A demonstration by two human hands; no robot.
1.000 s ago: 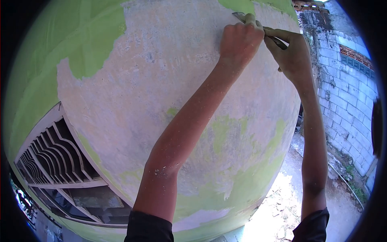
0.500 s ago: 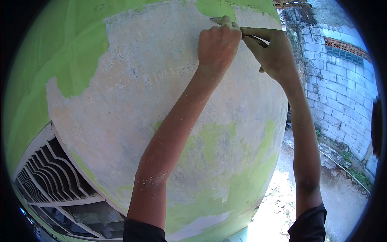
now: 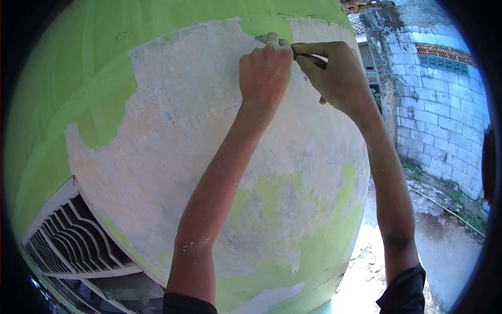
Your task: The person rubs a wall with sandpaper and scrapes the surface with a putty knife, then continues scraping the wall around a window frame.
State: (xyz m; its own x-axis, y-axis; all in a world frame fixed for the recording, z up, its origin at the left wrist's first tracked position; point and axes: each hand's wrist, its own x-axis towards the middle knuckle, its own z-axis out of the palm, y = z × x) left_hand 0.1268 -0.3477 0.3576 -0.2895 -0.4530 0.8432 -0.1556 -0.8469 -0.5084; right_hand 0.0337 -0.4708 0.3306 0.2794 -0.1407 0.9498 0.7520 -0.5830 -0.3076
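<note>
Scraped wall (image 3: 172,136) is noted open below; its right edge lies just beside the hands. The scraper (image 3: 261,38) is clamped by left hand (image 3: 264,70) and right hand (image 3: 334,76), blade set at the green paint (image 3: 264,23) above them.

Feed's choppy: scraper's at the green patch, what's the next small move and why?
Probably push the scraper a little up and left, under the green patch. Its blade tip sits at that patch's lower edge, left hand and right hand both grip it, and the wall below is already bare.
</note>
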